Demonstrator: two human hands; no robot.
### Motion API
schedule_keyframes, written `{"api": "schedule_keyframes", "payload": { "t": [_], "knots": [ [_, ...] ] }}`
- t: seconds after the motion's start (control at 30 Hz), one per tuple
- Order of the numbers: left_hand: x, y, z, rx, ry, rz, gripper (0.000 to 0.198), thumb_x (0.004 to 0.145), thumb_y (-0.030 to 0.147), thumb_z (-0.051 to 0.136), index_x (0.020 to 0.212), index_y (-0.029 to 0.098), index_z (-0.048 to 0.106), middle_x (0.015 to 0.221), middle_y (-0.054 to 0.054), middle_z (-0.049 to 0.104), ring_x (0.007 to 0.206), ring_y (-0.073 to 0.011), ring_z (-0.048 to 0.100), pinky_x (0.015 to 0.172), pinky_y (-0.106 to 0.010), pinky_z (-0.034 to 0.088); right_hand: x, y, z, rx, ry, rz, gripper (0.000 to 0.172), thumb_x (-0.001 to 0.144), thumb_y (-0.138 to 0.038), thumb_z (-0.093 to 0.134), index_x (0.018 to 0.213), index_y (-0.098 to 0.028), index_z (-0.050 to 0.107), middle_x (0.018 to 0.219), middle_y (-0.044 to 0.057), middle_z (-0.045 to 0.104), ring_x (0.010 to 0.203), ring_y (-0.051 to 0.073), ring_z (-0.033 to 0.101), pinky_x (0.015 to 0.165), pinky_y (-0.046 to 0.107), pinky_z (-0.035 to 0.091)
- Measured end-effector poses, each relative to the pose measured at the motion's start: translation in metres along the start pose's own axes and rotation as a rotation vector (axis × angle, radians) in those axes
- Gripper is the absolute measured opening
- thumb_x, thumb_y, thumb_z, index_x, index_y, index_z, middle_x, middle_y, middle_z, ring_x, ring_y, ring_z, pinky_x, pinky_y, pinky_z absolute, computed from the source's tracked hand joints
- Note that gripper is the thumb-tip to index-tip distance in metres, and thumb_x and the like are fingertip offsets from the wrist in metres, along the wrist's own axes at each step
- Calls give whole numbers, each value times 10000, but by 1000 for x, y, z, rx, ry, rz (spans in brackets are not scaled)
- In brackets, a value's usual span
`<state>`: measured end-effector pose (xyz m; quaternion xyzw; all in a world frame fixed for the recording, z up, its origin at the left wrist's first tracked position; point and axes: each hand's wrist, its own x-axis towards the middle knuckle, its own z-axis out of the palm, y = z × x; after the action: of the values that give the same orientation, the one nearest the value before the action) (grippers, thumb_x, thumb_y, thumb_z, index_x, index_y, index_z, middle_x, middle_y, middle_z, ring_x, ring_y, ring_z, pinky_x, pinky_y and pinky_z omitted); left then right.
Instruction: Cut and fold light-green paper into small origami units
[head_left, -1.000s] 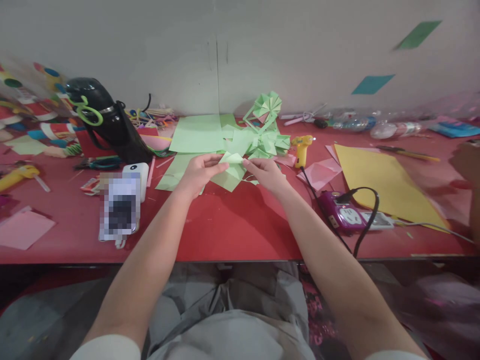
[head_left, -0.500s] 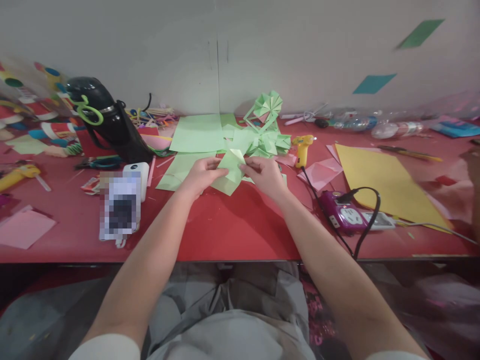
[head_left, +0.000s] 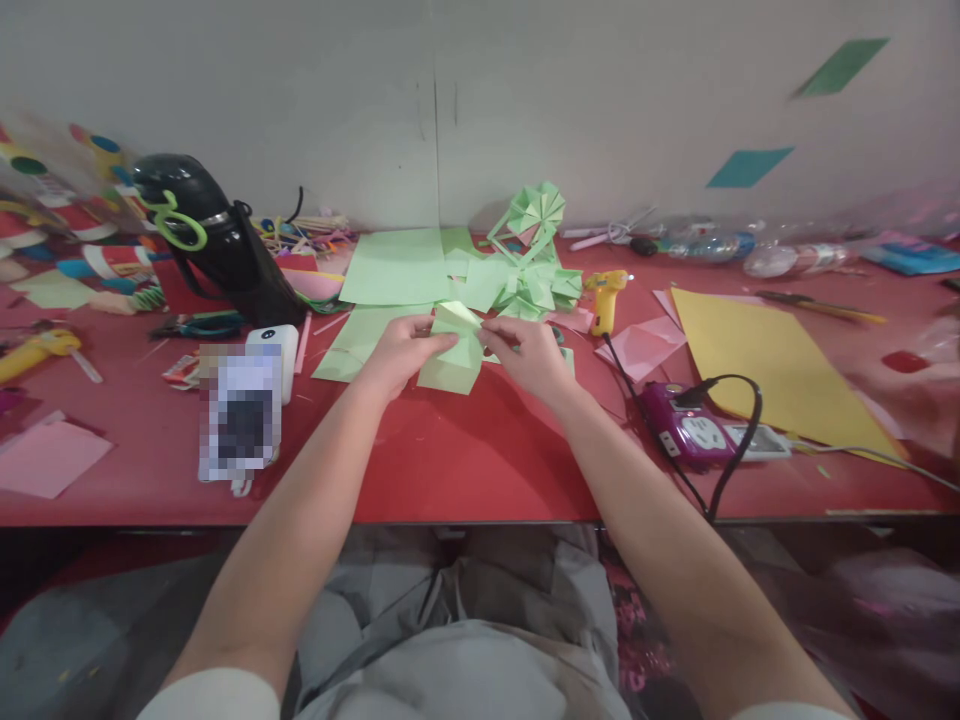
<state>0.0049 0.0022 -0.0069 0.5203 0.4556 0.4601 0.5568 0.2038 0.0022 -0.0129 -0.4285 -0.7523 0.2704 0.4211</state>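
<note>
A small piece of light green paper is held up between both hands, its top edge folded over. My left hand pinches its left side, thumb lying across the front. On the upper right corner, the thumb and fingertips of my right hand close on the fold. Larger light green sheets lie flat just behind the hands. Beyond my right hand stand folded green paper shapes, one of them a pleated round form. The fingers behind the paper are hidden.
A yellow glue gun stands right of the green shapes, its cord running to a purple power strip. Yellow paper lies farther right. To the left are a phone, blurred out, and a black bottle.
The green paper has turned slightly in my hands, and its top edge now folds over toward the right. Both hands stay in nearly the same place.
</note>
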Motion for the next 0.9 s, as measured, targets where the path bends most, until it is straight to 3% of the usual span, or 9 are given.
{"api": "schedule_keyframes", "payload": {
  "t": [0.3, 0.5, 0.77, 0.9],
  "knots": [
    [0, 2, 3, -94, 40, -44, 271, 649, 272, 833, 885, 166, 754, 903, -73, 759, 801, -209, 696, 748, -339, 551, -3, -1, 2, -82, -20, -89, 255, 951, -327, 504, 851, -190, 695, 807, 39, 706, 736, 172, 630, 714, 307, 485],
    [1, -1, 2, -121, 60, -58, 319, 620, 281, 849, 896, 156, 748, 850, -74, 748, 814, -228, 696, 777, -373, 555, -2, -1, 5, -37, 109, -138, 212, 912, -285, 580, 1012, -236, 761, 1023, 45, 767, 898, 215, 706, 812, 361, 556],
    [5, -2, 2, -86, 148, -29, 222, 646, 182, 775, 862, 186, 721, 842, -31, 716, 809, -186, 656, 735, -302, 501, -1, 0, 8, 72, 99, -175, 171, 867, -211, 604, 944, -231, 756, 1018, 61, 749, 952, 202, 693, 809, 346, 583],
    [5, 5, 2, -211, 107, -71, 183, 716, 220, 692, 892, 171, 704, 815, -38, 709, 795, -197, 662, 717, -302, 505, -1, 0, 8, 116, 106, -172, 151, 857, -203, 608, 916, -229, 744, 1011, 63, 735, 932, 191, 687, 802, 343, 592]
  ]
}}
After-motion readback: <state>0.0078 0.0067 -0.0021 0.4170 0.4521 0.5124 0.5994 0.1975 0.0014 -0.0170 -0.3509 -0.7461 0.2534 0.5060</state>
